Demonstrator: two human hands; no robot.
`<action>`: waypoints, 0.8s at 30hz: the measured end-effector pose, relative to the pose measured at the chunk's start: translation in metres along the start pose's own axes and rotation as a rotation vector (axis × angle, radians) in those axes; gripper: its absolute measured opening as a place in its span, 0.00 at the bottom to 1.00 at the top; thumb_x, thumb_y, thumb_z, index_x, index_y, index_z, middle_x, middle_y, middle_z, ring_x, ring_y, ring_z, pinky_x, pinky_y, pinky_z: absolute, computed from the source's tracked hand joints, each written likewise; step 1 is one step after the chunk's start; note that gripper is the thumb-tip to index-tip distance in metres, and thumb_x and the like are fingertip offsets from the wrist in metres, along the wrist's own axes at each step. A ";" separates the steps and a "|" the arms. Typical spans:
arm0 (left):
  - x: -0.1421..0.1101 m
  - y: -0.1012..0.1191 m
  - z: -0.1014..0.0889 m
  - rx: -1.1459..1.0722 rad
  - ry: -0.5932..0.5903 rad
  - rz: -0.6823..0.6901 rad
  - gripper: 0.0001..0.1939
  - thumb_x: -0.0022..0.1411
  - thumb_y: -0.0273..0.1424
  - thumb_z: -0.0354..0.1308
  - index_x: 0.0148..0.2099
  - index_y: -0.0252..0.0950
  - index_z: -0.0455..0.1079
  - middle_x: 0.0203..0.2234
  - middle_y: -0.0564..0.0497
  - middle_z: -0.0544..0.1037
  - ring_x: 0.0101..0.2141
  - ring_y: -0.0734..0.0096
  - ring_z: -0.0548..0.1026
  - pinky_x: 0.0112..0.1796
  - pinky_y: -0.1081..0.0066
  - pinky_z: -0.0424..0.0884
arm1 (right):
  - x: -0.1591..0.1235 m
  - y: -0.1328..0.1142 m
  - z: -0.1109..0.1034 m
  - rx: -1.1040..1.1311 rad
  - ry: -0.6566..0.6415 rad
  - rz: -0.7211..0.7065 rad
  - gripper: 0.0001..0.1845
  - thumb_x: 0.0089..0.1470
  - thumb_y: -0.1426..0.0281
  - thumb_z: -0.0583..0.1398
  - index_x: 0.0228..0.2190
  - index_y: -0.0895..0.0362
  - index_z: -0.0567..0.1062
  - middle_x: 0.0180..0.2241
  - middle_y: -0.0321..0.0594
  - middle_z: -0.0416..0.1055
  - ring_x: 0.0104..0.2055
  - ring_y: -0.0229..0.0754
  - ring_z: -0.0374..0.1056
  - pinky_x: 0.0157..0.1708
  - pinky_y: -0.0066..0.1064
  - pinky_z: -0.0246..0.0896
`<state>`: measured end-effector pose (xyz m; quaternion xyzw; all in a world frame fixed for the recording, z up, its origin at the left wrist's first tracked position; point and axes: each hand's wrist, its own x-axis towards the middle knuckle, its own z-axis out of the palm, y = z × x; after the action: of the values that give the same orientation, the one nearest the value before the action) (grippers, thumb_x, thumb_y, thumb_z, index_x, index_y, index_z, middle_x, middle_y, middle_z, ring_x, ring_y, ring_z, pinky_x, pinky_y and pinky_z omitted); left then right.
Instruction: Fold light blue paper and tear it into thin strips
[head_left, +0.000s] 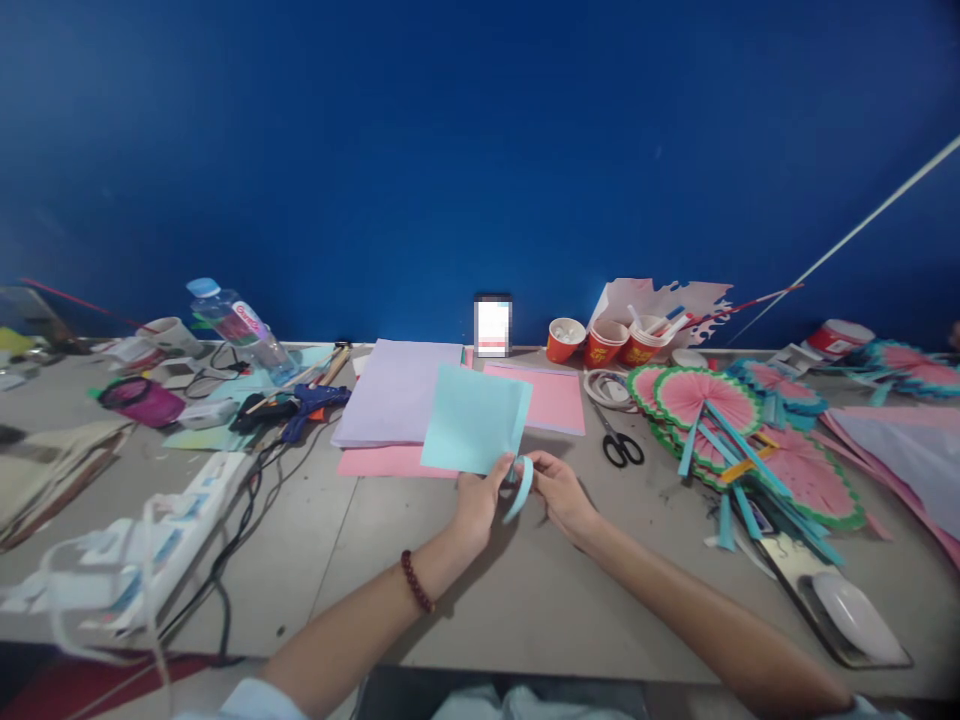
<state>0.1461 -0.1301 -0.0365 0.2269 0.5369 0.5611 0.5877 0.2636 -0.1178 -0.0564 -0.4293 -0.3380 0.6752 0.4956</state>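
Observation:
A light blue sheet of paper (477,420) is raised above the table, with its lower right corner pinched by my left hand (480,500). Along its right side runs a fold or narrow border. From that corner a narrow light blue paper strip (527,485) curls downward. The closed fingers of my right hand (559,490) meet the strip at its top. Something dark shows between the hands, too small to make out. Behind the sheet lie lilac paper (397,395) and pink paper (555,400). Black-handled scissors (622,450) rest to the right of my right hand.
Watermelon-patterned paper fans (705,400) and a white mouse (855,612) occupy the right side. Red paper cups (606,343) and a phone (493,328) stand by the blue wall. A bottle (244,325), a blue glue gun (307,405), cables and a power strip (184,525) are left.

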 end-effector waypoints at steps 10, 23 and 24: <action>0.007 -0.009 -0.005 -0.007 -0.026 -0.015 0.19 0.43 0.41 0.68 0.30 0.29 0.73 0.26 0.44 0.79 0.26 0.68 0.75 0.31 0.70 0.70 | -0.003 -0.006 0.004 -0.035 -0.016 0.004 0.17 0.33 0.60 0.71 0.22 0.57 0.73 0.21 0.33 0.71 0.23 0.34 0.63 0.28 0.28 0.59; 0.004 -0.004 -0.003 -0.029 -0.022 -0.014 0.19 0.41 0.41 0.69 0.28 0.29 0.72 0.21 0.48 0.76 0.21 0.72 0.72 0.25 0.72 0.67 | -0.004 -0.003 0.003 -0.058 -0.034 0.001 0.18 0.33 0.60 0.71 0.20 0.56 0.70 0.19 0.32 0.70 0.24 0.37 0.65 0.29 0.30 0.60; 0.005 -0.004 -0.003 -0.051 -0.017 -0.012 0.18 0.41 0.40 0.69 0.28 0.30 0.72 0.20 0.49 0.75 0.21 0.73 0.71 0.25 0.73 0.67 | -0.004 -0.003 0.002 -0.070 -0.031 -0.005 0.18 0.33 0.60 0.71 0.21 0.57 0.71 0.19 0.33 0.70 0.24 0.36 0.65 0.29 0.29 0.60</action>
<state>0.1441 -0.1275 -0.0429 0.2134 0.5188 0.5691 0.6011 0.2633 -0.1210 -0.0520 -0.4350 -0.3700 0.6682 0.4769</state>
